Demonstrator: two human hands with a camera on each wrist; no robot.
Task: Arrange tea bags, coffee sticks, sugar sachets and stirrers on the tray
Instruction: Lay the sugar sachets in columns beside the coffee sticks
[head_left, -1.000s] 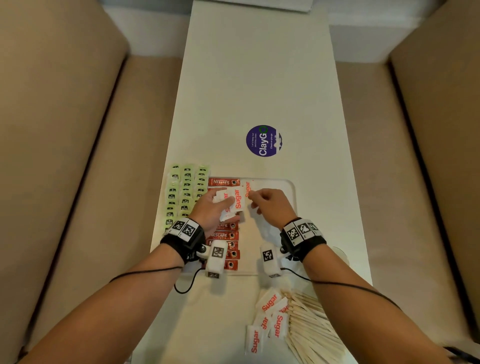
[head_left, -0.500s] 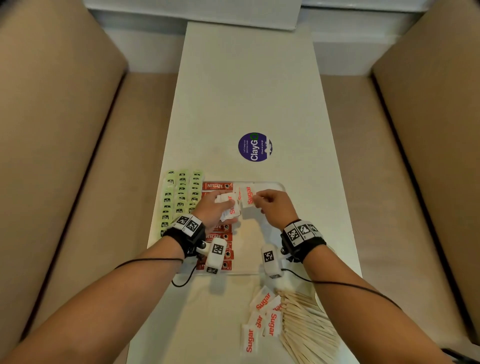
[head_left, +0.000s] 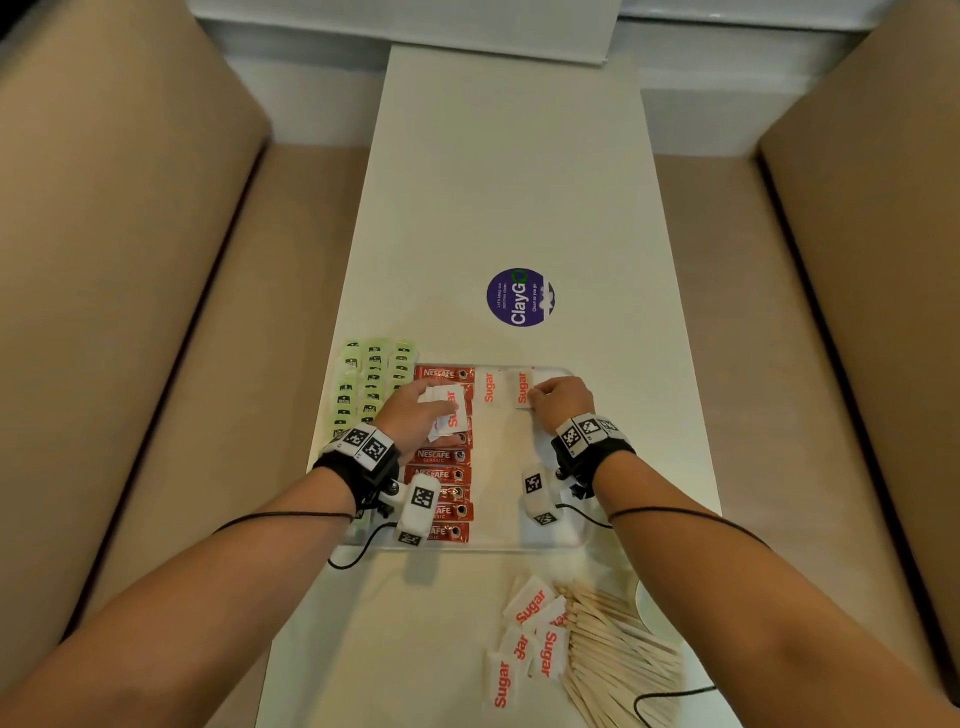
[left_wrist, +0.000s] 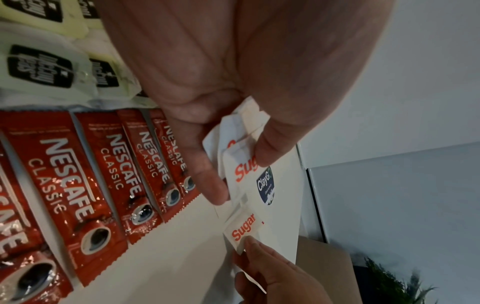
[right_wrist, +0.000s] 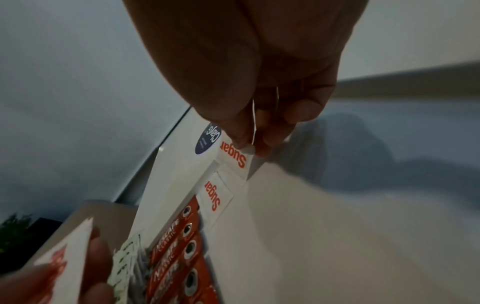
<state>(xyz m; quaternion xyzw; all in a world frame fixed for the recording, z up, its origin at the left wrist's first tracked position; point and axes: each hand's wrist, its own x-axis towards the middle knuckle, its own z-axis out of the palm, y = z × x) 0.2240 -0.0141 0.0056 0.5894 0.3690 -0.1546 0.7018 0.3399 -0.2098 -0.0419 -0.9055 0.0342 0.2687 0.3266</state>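
Note:
A clear tray (head_left: 519, 543) holds a column of red coffee sticks (head_left: 441, 465). Green tea bags (head_left: 363, 384) lie in rows at its left. My left hand (head_left: 439, 410) hovers over the coffee sticks and grips a small stack of white sugar sachets (left_wrist: 241, 162). One sugar sachet (head_left: 488, 387) lies flat at the tray's far edge. Just right of it, my right hand (head_left: 535, 402) pinches the near end of a second sachet (right_wrist: 235, 159) that rests on the tray. Loose sachets (head_left: 530, 623) and wooden stirrers (head_left: 618, 654) lie on the table near me.
The long white table (head_left: 519, 182) carries a purple round sticker (head_left: 520, 297) beyond the tray. Beige padded benches (head_left: 130, 312) flank it on both sides. A white plate rim (head_left: 649, 603) shows near the right edge beside the stirrers. Cables trail from both wrists.
A second sugar sachet now lies to the right of the first at the tray's far edge, with my right hand on it. The left hand stays over the coffee sticks with its stack.

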